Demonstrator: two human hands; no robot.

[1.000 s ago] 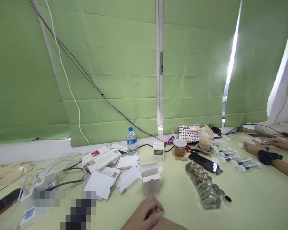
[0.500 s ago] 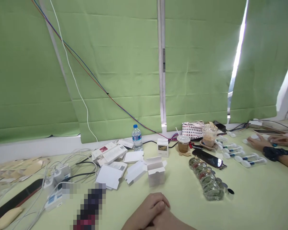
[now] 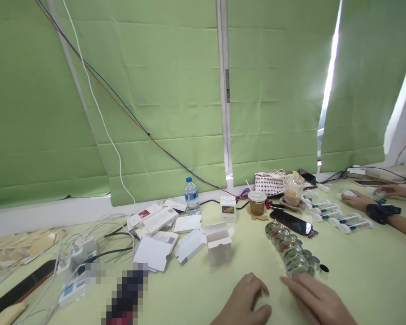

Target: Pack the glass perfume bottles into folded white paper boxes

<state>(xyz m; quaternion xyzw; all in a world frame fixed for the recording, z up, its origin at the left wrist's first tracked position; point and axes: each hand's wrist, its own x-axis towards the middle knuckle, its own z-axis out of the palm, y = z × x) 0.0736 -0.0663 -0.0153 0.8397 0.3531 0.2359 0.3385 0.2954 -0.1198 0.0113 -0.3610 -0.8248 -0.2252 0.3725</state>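
My left hand (image 3: 245, 302) is low in the middle of the head view, over the pale green tabletop. Its fingers curl, with a gap between them and the thumb, and nothing is in it. To its right, my right hand (image 3: 316, 300) reaches in with fingers stretched out, slightly blurred. The fingers overlap the near end of a row of clear glass containers (image 3: 286, 248) with green and red inside; I cannot tell whether they touch it. Beside the row are several small silver caps (image 3: 314, 260). An open white box (image 3: 219, 246) stands ahead of my left hand.
Flattened white boxes (image 3: 154, 253) and a water bottle (image 3: 191, 198) lie beyond to the left. Cables surround a power strip (image 3: 72, 289). A black phone (image 3: 291, 222) and drink cups (image 3: 257, 205) are at the right. Another person's hands (image 3: 355, 201) are near white-and-blue tools (image 3: 350, 223).
My hands were clasped together. They have come apart, and the right one has moved right to the near end of the glass row. The view has shifted slightly.
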